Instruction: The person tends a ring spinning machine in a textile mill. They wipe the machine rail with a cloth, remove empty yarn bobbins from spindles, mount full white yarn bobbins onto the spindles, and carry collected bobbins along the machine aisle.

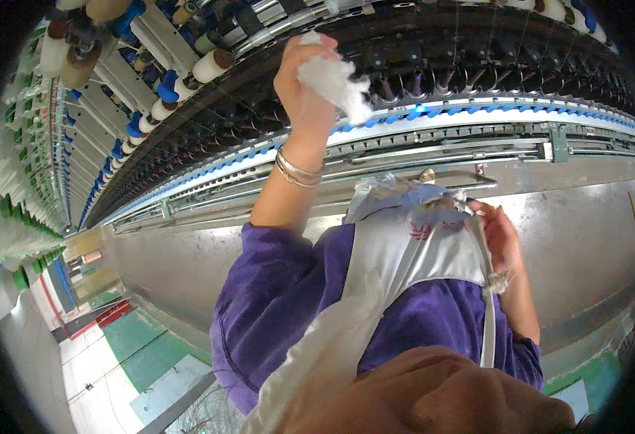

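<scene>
My left hand point(299, 83), with metal bangles at the wrist, is raised in front of the spinning machine. Its fingers are closed around a wad of white cotton fluff point(335, 87), whose ragged end hangs toward the blue-dotted rail. My right hand point(502, 235) is low at the side of my white apron point(433, 246), by its bunched upper edge. The fingers there are curled, and a small dark tip shows beside them. What they hold is mostly hidden.
A long row of dark spindles point(444, 81) runs across the machine, above a rail point(491, 108) with blue dots. Bobbins point(212, 65) hang at upper left. A metal bar point(440, 181) projects near my apron. Green and white floor point(140, 347) lies lower left.
</scene>
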`<state>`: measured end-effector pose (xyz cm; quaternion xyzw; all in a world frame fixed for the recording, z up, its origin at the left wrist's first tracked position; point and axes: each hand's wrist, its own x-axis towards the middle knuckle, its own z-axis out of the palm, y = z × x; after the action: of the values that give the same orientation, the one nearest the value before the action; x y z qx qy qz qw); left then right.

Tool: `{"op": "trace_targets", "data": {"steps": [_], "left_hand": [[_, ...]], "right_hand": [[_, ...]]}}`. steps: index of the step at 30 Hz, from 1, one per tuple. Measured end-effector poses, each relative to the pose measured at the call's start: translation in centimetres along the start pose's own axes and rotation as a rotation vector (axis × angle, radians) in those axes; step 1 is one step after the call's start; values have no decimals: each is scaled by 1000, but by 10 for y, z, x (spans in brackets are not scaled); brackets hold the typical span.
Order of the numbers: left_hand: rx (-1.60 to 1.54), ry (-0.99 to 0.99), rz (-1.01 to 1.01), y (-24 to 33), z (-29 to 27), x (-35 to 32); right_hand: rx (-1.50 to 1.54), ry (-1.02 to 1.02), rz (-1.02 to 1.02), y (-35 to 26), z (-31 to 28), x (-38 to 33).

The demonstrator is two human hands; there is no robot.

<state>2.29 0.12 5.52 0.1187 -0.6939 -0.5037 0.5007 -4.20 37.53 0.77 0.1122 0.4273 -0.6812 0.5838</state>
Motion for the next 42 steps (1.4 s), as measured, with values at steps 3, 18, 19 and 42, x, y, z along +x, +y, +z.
{"op": "trace_targets", "data": {"steps": [3, 18, 19, 42], "left_hand": [[-435, 89, -876, -29, 0, 12], [-501, -4, -264, -4, -33, 38], [-194, -35, -455, -17, -28, 33], [-160, 35, -392, -21, -4, 72]], "right_hand": [[232, -232, -262, -20, -12, 7], [484, 532, -273, 1, -138, 72], [461, 597, -266, 9, -159, 77], [-602, -105, -610, -93, 191, 118]]}}
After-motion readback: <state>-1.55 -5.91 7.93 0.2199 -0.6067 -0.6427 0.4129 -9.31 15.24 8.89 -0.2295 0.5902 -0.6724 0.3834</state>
